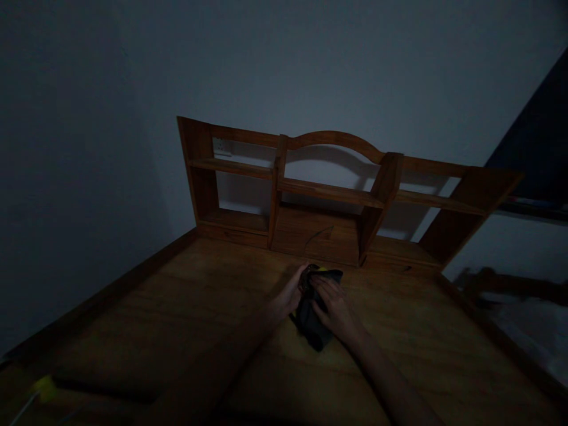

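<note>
A dark, soft-looking pouch or cloth with a bit of yellow at its top edge is between my two hands, low over the wooden desk. My left hand is closed at its upper left side, around a small dark, shiny part that I cannot make out in the dim light. Across the pouch's upper right lies my right hand, fingers bent and pressed into the dark material. A thin curved line, like a wire, shows just above the hands.
Along the desk's back stands a wooden shelf unit against the wall. A yellow object with a thin pale rod is at the lower left. Beyond the right edge are a wooden rail and pale material.
</note>
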Demonstrator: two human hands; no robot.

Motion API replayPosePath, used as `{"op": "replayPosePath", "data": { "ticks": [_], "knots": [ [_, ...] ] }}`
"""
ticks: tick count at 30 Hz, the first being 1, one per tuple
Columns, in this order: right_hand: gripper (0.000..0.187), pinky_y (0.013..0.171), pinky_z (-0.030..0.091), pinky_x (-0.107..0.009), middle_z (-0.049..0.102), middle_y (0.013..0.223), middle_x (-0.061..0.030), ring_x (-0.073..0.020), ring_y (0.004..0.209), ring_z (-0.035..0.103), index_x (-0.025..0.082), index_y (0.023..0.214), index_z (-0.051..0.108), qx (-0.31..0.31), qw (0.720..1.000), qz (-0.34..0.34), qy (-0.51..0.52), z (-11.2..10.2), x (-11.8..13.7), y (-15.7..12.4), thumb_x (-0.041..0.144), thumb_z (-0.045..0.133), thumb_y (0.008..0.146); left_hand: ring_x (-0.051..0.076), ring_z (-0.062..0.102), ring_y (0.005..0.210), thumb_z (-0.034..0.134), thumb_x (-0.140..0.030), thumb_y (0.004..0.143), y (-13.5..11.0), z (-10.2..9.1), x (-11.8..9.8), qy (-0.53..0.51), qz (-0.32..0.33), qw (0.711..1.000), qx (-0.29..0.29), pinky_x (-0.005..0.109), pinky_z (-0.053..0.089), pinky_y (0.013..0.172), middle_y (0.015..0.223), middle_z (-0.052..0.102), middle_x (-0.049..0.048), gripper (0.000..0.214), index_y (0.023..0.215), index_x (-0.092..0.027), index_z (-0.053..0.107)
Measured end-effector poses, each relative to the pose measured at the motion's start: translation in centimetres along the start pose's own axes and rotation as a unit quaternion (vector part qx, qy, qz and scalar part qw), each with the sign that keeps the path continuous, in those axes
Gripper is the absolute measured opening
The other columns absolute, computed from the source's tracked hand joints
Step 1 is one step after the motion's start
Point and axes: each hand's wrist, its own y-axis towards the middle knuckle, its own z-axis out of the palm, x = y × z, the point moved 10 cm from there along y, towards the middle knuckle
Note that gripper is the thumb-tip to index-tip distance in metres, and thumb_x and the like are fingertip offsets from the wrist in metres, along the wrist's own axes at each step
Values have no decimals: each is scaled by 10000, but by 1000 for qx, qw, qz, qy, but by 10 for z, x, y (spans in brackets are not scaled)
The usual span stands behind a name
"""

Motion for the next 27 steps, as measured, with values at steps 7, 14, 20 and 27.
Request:
{"op": "replayPosePath", "data": {
  "ticks": [7, 14, 20, 27],
  "knots": [
    [471, 1040, 432, -496, 579, 1289, -108, -268, 1246, 483, 205, 1305, 505, 4, 999, -3, 54, -1, 0, 1, 137, 569, 844, 126, 627, 747, 663, -328, 811, 0, -2, 4, 7, -20, 1000, -9, 255, 429, 865, 802, 719, -1, 180, 849, -159, 710],
    [543, 1121, 238, -613, 510, 1370, -103, -302, 1317, 386, 204, 1362, 447, -6, 998, -34, 52, -19, 15, 0, 162, 512, 824, 129, 624, 776, 650, -357, 820, -1, 0, 5, 14, -29, 999, 1, 255, 427, 868, 841, 720, 5, 225, 913, -159, 704],
    [483, 1113, 291, -572, 511, 1342, -106, -285, 1298, 406, 201, 1302, 502, -5, 997, -31, 66, -22, 15, 0, 125, 444, 829, 123, 620, 761, 666, -385, 804, -1, -3, 5, 33, -31, 999, -15, 249, 428, 870, 819, 711, -1, 236, 884, -166, 704],
    [331, 1049, 403, -501, 537, 1258, -113, -276, 1234, 459, 208, 1167, 561, -50, 995, -26, 78, -23, 11, 2, 142, 520, 845, 149, 637, 808, 665, -404, 798, 0, -3, 5, 47, -20, 999, 14, 279, 432, 891, 875, 722, 24, 287, 942, -158, 700]
  ]
}}
